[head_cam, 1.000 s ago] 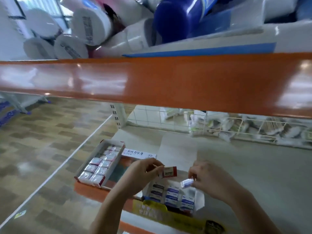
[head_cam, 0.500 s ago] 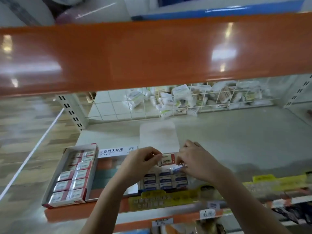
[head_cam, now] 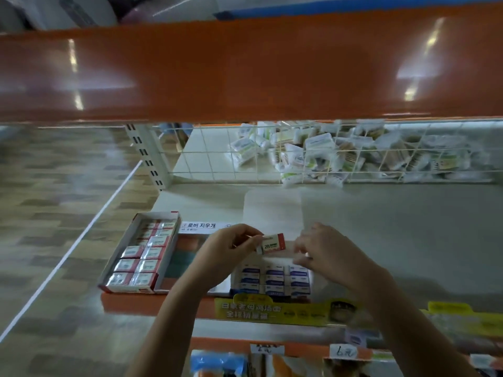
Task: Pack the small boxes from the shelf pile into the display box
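My left hand (head_cam: 231,248) pinches a small red-and-white box (head_cam: 272,242) marked 2B, held above the shelf. Below both hands a white display box (head_cam: 272,280) holds rows of small blue-and-white boxes. My right hand (head_cam: 324,254) hovers over that box's right side, fingers curled; whether something small sits in them is too blurred to tell. To the left a second open display box (head_cam: 141,254) is filled with several red-and-white small boxes. Its white lid flap (head_cam: 201,226) bears Korean print.
An orange shelf beam (head_cam: 245,69) spans the view above. A white wire basket (head_cam: 340,153) at the back holds several small packets. The grey shelf surface (head_cam: 408,235) stretches right. Yellow price labels (head_cam: 277,311) line the front edge; the floor (head_cam: 54,200) lies left.
The view has tilted down and right. My hands have drawn closer over the blue-box display box. The red-and-white box stays in my left hand, and the small item seen earlier in my right fingers no longer shows.
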`<state>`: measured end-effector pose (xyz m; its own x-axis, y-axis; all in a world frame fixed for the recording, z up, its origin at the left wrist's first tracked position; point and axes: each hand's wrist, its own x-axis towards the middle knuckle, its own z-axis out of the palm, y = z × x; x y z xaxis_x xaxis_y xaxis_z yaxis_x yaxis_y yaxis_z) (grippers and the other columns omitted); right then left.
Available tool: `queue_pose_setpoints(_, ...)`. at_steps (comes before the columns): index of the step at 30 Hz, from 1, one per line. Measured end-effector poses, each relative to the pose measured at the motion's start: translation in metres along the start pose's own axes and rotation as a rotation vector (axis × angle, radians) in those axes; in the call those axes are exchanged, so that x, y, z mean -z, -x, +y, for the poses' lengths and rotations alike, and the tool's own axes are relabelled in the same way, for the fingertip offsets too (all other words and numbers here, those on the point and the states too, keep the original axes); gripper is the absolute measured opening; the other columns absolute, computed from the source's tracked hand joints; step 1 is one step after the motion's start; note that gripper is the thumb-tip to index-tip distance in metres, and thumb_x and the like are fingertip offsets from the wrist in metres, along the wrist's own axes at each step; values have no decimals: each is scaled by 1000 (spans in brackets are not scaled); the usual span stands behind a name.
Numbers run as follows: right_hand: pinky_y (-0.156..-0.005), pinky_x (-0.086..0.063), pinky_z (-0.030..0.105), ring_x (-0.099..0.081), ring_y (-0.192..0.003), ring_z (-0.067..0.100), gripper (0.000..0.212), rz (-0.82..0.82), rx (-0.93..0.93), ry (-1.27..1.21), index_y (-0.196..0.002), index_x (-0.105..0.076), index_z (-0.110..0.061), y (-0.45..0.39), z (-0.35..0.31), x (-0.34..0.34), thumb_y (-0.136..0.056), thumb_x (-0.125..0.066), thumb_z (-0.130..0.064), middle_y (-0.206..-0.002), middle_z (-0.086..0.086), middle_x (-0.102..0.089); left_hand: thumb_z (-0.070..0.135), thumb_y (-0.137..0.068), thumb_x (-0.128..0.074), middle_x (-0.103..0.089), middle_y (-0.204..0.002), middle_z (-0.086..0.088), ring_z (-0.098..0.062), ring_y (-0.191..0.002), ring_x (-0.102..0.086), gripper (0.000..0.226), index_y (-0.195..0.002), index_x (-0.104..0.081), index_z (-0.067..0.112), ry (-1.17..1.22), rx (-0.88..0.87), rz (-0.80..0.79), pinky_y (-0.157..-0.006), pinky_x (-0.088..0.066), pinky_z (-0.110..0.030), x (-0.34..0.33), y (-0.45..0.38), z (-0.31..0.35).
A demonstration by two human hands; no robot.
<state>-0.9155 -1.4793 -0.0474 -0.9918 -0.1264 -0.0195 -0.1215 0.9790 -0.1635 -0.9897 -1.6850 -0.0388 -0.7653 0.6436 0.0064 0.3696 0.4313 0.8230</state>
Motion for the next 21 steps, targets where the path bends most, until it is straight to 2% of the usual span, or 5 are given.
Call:
queue_pose_setpoints(4,-80,-34,19,-49,-101,9,27,93,31,-46,-111,-63,-21,-9,-3,15,-93,-52,-37,-105,-6,-61,25,-90,-58,-65,-79,29,6,-71,-59,15,-89,-60,40,-6,-4,129,-60,-43,-8,27,17,-17)
queue_pose_setpoints(9,-77,-39,20,-51,-97,8,26,143,91,-74,-113,-62,-22,-30,-41,25,-93,-52,-36,-103,-6,-59,16,-89,-59,-67,-78,20,3,-70,-61,18,-88,-64,34,6,16,232,-61,-46,-11,72,39,-50)
queue_pose_setpoints(13,-83,-44,24,-53,-97,10,26,115,131,-106,-113,-60,-23,-53,-85,22,-93,-51,-37,-107,-6,-59,6,-89,-59,-62,-62,7,3,-57,-53,19,-85,-67,23,12,42,319,-56,-39,-11,112,48,-81)
queue_pose_setpoints(17,-83,-47,29,-54,-95,13,29,97,120,-95,-115,-59,-21,-80,-124,10,-94,-50,-38,-108,-4,-56,10,-88,-61,-63,-60,26,12,-57,-55,27,-75,-62,33,-111,61,322,-53,-37,-3,148,47,-104)
queue_pose_setpoints(21,-81,-47,30,-53,-91,14,29,81,65,-80,-113,-59,-15,-110,-155,-9,-95,-49,-36,-106,-1,-52,22,-87,-64,-62,-59,18,14,-59,-53,12,-78,-69,28,-289,109,277,-52,-35,-4,176,42,-130)
